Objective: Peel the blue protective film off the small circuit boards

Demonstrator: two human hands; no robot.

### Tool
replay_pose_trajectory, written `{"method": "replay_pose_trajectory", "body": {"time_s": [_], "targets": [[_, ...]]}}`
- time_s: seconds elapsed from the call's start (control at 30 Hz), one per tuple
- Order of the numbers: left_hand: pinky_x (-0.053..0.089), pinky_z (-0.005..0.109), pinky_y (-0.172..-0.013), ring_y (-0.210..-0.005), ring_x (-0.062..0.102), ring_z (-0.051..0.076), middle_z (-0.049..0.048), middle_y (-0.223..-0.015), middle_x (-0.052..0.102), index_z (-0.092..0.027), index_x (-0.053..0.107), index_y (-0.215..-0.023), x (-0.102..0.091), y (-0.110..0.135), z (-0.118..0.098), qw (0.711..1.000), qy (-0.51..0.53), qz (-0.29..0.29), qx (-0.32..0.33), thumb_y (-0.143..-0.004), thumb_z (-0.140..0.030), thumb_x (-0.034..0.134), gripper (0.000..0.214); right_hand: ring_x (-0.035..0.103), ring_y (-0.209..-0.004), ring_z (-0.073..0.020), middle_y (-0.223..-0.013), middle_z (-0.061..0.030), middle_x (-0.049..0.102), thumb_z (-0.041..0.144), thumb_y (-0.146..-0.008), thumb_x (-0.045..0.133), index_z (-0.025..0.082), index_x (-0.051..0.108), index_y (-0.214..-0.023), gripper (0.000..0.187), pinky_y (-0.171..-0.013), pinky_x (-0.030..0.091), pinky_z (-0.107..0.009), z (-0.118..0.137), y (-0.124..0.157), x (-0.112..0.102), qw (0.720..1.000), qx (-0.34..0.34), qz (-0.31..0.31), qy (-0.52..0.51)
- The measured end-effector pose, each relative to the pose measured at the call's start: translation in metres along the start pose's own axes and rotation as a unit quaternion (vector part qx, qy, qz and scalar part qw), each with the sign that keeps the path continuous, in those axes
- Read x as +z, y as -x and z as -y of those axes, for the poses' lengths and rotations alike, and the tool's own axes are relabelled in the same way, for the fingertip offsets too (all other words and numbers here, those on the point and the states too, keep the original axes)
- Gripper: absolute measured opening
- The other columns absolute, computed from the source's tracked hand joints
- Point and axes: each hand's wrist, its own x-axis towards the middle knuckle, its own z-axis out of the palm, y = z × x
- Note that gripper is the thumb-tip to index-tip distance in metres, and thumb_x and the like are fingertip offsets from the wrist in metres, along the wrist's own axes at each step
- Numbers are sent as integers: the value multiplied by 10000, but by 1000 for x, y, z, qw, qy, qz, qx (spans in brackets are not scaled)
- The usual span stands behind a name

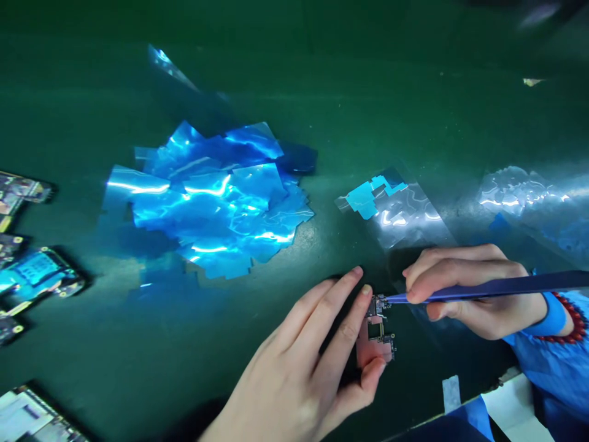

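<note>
A small circuit board with a pinkish surface and a square cut-out lies on the green table. My left hand steadies it, fingertips along its upper left edge and thumb at its lower edge. Pinched in my right hand is a pair of blue-purple tweezers. Their tips meet the board's upper right end, among tiny parts; whether they grip anything there is too small to tell. Just above my right hand lies a clear film sheet with light-blue cut pieces on it.
A loose pile of shiny blue film covers the table's middle left. More circuit boards sit at the left edge, another board at the lower left. Crumpled clear film lies at right. The table's near edge runs along the lower right.
</note>
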Motion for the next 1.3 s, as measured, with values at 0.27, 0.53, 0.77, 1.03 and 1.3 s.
{"method": "replay_pose_trajectory", "body": {"time_s": [0.27, 0.53, 0.77, 1.03, 1.3], "targets": [[482, 388, -929, -1150, 462, 290, 194, -1280, 468, 16, 537, -1202, -2, -1, 0, 1000, 7, 3, 6, -856, -208, 589, 415, 606, -831, -145, -889, -59, 624, 208, -961, 540, 139, 625, -994, 114, -744, 511, -257, 2, -1, -1, 1000, -1, 14, 3], [476, 388, -949, -1172, 445, 296, 197, -1291, 450, 16, 527, -1210, -1, -2, -1, 1000, 3, 5, 15, -850, -201, 593, 425, 585, -811, -133, -875, -54, 613, 207, -970, 521, 130, 616, -955, 123, -713, 494, -246, 1, -3, -2, 1000, 2, 28, -3], [479, 402, -947, -1179, 439, 301, 201, -1299, 440, 12, 515, -1227, 0, 0, 0, 1000, 5, 4, 16, -849, -209, 600, 447, 564, -793, -128, -876, -54, 602, 209, -978, 502, 129, 613, -974, 137, -692, 485, -242, 0, -5, -2, 999, 2, 34, -14], [489, 405, -940, -1173, 444, 300, 200, -1297, 447, 9, 521, -1221, 1, 0, -1, 1000, 10, 3, 16, -846, -211, 607, 443, 562, -796, -129, -872, -56, 599, 199, -977, 502, 119, 610, -966, 135, -701, 482, -243, 1, -6, -2, 999, -1, 33, -20], [507, 418, -925, -1178, 445, 307, 205, -1298, 450, -3, 512, -1233, 0, 1, -2, 1000, -1, 8, 13, -845, -215, 600, 450, 564, -814, -128, -891, -51, 595, 192, -976, 504, 133, 607, -975, 118, -716, 485, -244, 1, -6, -2, 999, 0, 40, -11]]}}
